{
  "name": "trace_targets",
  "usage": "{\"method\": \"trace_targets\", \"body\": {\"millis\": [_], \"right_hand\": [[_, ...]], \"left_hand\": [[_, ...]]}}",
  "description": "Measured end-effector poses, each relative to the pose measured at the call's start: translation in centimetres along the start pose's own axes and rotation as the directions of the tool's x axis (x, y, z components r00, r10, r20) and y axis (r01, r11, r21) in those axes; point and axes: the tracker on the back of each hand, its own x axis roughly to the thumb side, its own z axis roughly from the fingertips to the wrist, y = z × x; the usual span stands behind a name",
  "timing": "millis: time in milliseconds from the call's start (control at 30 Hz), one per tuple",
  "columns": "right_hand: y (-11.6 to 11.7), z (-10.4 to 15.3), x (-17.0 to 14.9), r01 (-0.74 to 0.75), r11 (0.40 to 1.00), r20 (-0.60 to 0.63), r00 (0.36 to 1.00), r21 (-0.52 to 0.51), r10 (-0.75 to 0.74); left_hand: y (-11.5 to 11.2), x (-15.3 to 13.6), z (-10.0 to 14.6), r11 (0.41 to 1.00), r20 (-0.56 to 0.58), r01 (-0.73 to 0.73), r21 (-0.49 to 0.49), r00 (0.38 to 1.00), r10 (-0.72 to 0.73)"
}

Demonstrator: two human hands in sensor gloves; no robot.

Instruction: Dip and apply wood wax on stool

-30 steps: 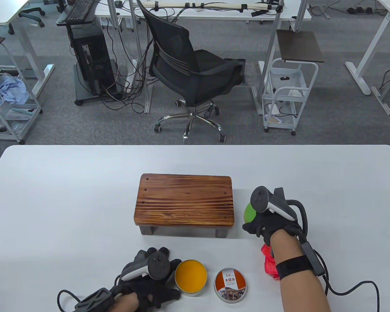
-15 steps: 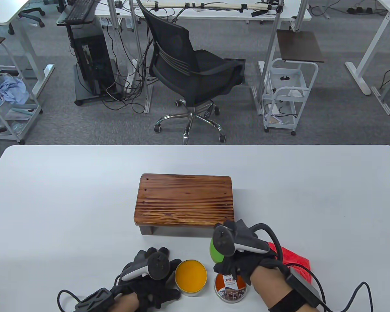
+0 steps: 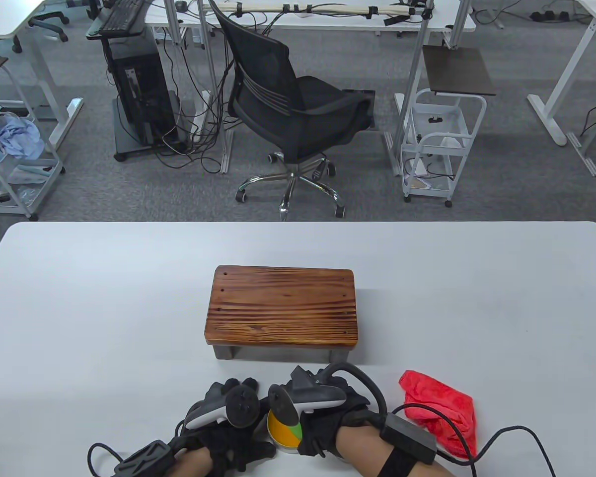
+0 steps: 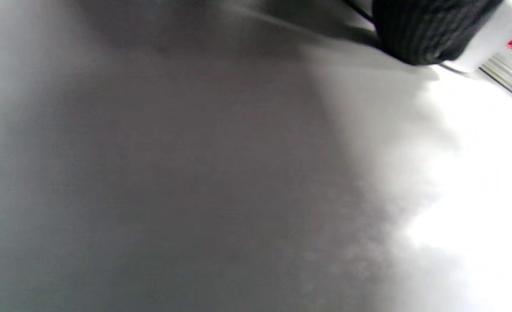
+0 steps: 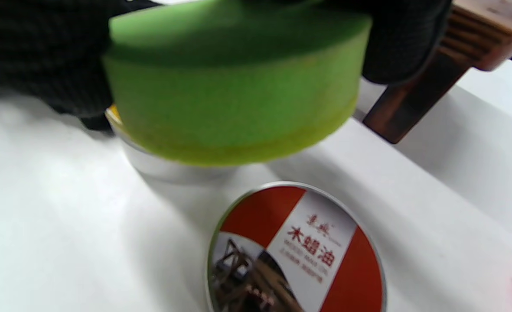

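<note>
Wax point(image 3: 279, 431), orange-yellow in its open round tin point(image 5: 169, 171), sits at the near edge of the table point(image 3: 104, 308), just in front of the stool point(image 3: 281, 310), and a green sponge pad point(image 5: 234, 86) is poised at the tin's mouth; whether its underside already touches the wax cannot be told. The right hand point(image 3: 323, 422) grasps this sponge, gloved fingers point(image 5: 405, 41) curled round its sides, and a yellowish band along the pad's lower rim suggests it has taken some wax. The left hand point(image 3: 228, 427) lies on the table touching the tin's left side, apparently steadying it, but whether its fingers clasp the tin or merely rest against it cannot be told. The tin's printed lid point(image 5: 297, 251) lies flat just to the right, mostly hidden under the right forearm from above, and a crumpled red cloth point(image 3: 442, 410) lies farther right. This looks like the dipping step. Next, the sponge likely needs pressing and twisting lightly in the wax, then lifting clear and carrying forward onto the stool's bare top, rubbed along the grain.
</note>
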Motion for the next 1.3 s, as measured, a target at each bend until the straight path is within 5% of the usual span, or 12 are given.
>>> {"method": "trace_targets", "body": {"millis": [567, 1300], "right_hand": [[0.5, -2.2, 3.2, -0.166, 0.984, -0.009, 0.986, 0.063, 0.167], [1.1, -3.3, 2.8, -0.022, 1.000, 0.040, 0.999, -0.009, 0.022]], "left_hand": [[0.0, 0.1, -0.1, 1.000, -0.004, 0.008, 0.003, 1.000, -0.008], [0.0, 0.1, -0.1, 1.000, -0.008, 0.010, -0.001, 1.000, -0.010]]}}
